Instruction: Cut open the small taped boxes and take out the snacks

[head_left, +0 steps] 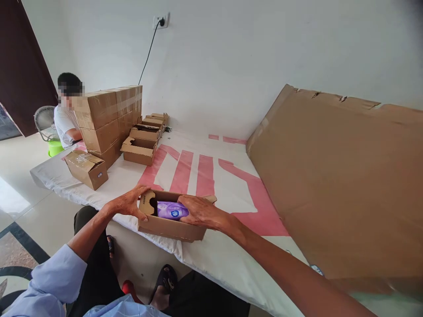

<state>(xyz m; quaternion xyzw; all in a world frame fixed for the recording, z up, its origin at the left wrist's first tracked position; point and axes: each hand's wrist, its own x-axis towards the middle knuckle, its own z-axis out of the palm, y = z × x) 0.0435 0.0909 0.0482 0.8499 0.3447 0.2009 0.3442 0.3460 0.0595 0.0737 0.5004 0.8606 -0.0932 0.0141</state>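
Right forearm (284,268) slanted inward; the right hand (204,213) pinched the purple packet (170,210) inside the open carton (170,230), while the left hand (129,203), thumb and fingers spread, clasped the carton's left end.

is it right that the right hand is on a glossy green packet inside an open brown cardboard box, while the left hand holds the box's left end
The packet is purple, not green: the head view shows the right hand on a glossy purple packet inside the open brown cardboard box.
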